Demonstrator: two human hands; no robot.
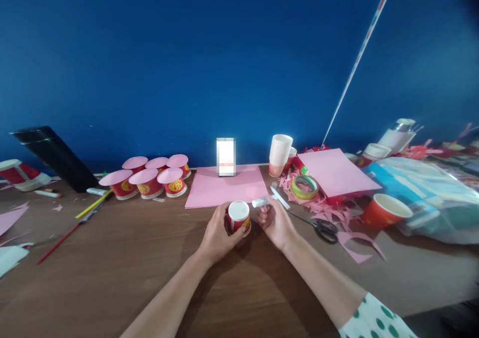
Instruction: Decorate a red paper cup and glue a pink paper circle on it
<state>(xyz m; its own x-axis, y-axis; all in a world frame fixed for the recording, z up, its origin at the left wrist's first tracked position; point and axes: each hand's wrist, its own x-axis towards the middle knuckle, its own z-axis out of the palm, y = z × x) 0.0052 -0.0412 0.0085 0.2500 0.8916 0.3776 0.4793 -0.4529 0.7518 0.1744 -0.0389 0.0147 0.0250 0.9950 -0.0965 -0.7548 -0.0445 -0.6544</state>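
Note:
My left hand [218, 235] is wrapped round a red paper cup [234, 224] with a gold print, which stands upside down with its white base facing up. Close to its right, my right hand [277, 224] grips a white glue stick [259, 202], pointing left and apart from the cup. Behind both hands lie pink paper sheets [209, 185]. A round pink piece [255, 192] rests on them near the glue stick. To the left stand several upturned red cups [174, 187], each topped with a pink paper disc [171, 174].
Scissors [325, 230], a green tape roll [304, 186] and pink paper scraps [333, 213] lie at right. Beyond are stacked white cups [280, 151], an orange cup [385, 210] and plastic packaging [430, 198]. A black bottle [56, 158] and pencils [60, 243] lie at left. A blue wall [187, 68] closes the back.

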